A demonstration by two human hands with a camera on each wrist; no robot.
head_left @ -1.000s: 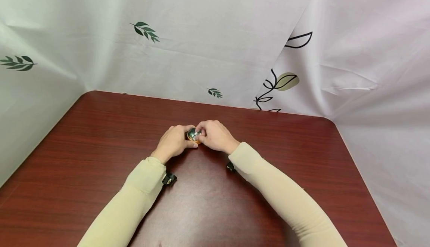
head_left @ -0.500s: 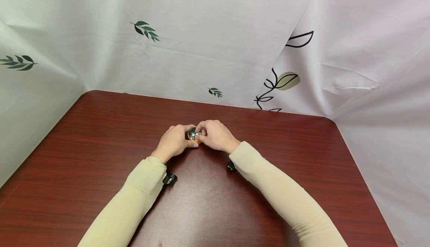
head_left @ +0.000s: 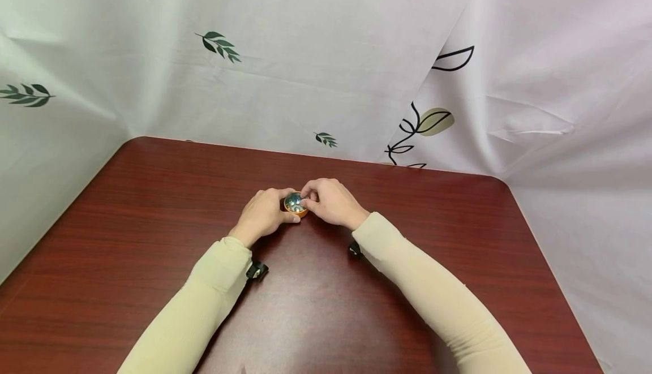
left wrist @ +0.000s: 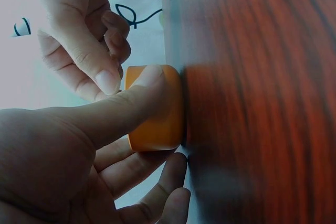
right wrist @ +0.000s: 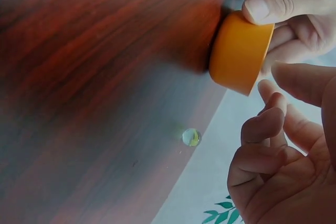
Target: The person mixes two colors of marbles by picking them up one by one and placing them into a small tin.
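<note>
A small orange cup (head_left: 288,212) stands upright on the table, filled with shiny pieces that look like glass marbles (head_left: 293,200). My left hand (head_left: 260,215) grips the cup from the left, its thumb (left wrist: 149,80) on the outer wall and fingers round the other side. Over the right side of the rim hovers my right hand (head_left: 333,201), thumb and index finger bent towards each other. Whether anything sits between those two fingertips is unclear. In the right wrist view, a clear marble (right wrist: 191,137) with a yellow swirl lies apart on the table.
The reddish-brown wooden table (head_left: 168,193) has rounded far corners. White cloth (head_left: 285,80) with leaf prints hangs behind it and along both sides. A dark wrist camera (head_left: 257,271) sits below each forearm.
My right hand has shifted slightly right and away from the cup's middle, uncovering more of the shiny contents. My left hand and the cup stay put.
</note>
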